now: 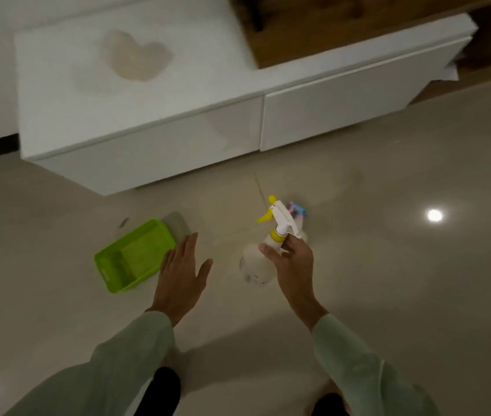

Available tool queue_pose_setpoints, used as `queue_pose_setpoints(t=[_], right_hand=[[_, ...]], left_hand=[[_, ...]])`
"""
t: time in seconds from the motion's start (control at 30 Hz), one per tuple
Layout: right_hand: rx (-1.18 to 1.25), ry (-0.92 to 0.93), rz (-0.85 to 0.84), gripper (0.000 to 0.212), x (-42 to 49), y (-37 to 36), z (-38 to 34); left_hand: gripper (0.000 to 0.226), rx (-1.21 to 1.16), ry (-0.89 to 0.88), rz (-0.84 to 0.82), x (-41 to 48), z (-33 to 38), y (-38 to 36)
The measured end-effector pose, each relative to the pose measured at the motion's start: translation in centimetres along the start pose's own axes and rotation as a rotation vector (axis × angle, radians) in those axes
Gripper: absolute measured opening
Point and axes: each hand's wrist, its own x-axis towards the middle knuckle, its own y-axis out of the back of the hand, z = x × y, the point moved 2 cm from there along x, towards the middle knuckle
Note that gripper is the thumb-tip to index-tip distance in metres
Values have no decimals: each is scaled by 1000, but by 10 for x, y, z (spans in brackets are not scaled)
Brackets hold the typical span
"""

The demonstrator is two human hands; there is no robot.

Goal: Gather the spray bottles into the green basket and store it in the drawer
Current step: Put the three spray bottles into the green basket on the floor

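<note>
Spray bottle [257, 262] in right hand [293, 265]; green basket [131, 256] beside left hand [181, 271].

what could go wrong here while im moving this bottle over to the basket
1. The right hand holds the yellow-trigger spray bottle only by its neck, so the round body could swing or slip.
2. A second spray bottle, with a blue trigger, is right behind it and could get knocked over.
3. The left hand is open and overlaps the green basket edge, perhaps blocking the drop.
</note>
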Motion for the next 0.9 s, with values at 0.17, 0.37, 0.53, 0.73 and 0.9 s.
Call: queue_pose_setpoints(t=[0.17, 0.37, 0.53, 0.73, 0.9], right_hand=[[-65, 90, -18, 34, -35, -135, -8], [-298, 245, -72, 38, -52, -274, 8], [-406, 308, -97, 37, -32, -349, 43], [-439, 352, -72, 32, 16, -406, 97], [-447, 355, -31, 33, 52, -439, 152]], left_hand=[[66, -64, 70, 7, -3, -121, 51], [65, -68, 168, -21, 9, -231, 77], [65, -86, 203, -52, 29, -292, 65], [64, -95, 207, -31, 76, -343, 29], [65, -101, 189, -29, 115, -371, -17]])
